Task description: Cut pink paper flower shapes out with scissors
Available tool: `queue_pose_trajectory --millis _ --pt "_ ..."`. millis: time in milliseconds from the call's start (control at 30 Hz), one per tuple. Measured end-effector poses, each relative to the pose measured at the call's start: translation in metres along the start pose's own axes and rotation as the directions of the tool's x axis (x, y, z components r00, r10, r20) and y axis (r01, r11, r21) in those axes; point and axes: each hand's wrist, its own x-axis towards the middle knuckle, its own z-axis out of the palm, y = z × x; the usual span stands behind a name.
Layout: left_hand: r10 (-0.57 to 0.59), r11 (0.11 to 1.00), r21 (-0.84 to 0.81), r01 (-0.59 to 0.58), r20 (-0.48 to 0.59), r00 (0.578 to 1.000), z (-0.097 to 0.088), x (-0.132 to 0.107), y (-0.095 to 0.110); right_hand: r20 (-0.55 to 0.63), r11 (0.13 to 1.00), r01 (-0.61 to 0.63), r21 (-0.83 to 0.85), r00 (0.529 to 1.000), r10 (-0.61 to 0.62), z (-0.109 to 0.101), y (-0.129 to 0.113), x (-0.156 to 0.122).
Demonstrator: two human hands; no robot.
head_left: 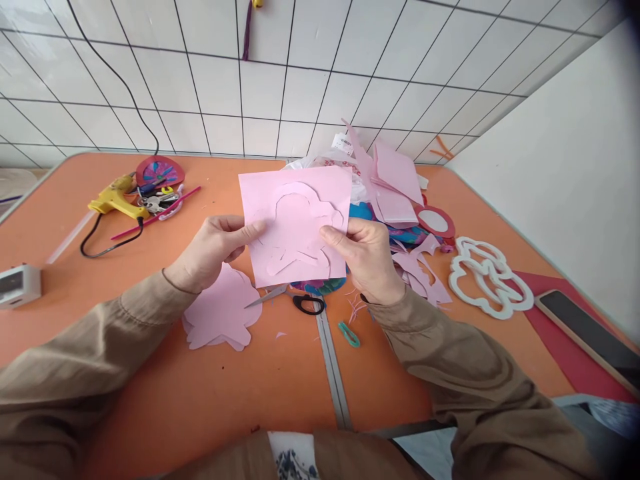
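Both hands hold up a pink paper sheet [295,223] with a flower-like outline partly cut into it. My left hand [215,250] pinches its left edge. On the right edge my right hand [367,257] grips with the thumb on the front. Under the sheet, black-handled scissors [295,299] lie on the orange table [225,387]. Cut-out pink flower shapes [220,310] are stacked on the table below my left wrist.
A yellow glue gun [117,199] with its black cord, keys and a round coloured disc [160,171] lie at the back left. Pink scraps [395,180] pile at the back right. A white flower-shaped frame [487,277], a phone [590,333] on red paper and a green clip [349,334] lie to the right.
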Motion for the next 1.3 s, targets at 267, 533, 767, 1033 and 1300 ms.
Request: queue_pose_trajectory --millis 267,533,767,1033,1300 --pt "-0.288 0.953 -0.039 0.301 0.192 0.938 -0.010 -0.005 0.022 -0.028 0.993 0.106 -0.057 0.994 -0.108 -0.002 -0.009 -0.003" --pt "-0.374 0.892 -0.196 0.408 0.190 0.908 0.003 -0.014 0.029 -0.041 0.990 0.121 -0.069 0.991 -0.124 -0.002 -0.005 -0.004" --pt "-0.367 0.861 -0.310 0.404 0.172 0.914 0.005 -0.012 0.025 -0.045 0.991 0.106 -0.084 0.993 -0.110 -0.001 -0.005 -0.005" --pt "-0.345 0.859 -0.334 0.387 0.181 0.921 0.003 -0.008 0.019 -0.027 0.992 0.109 -0.069 0.993 -0.111 0.000 -0.005 -0.004" --pt "-0.324 0.916 -0.132 0.379 0.312 0.893 -0.006 -0.007 0.020 -0.010 0.994 0.099 -0.040 0.995 -0.099 -0.003 -0.006 -0.002"
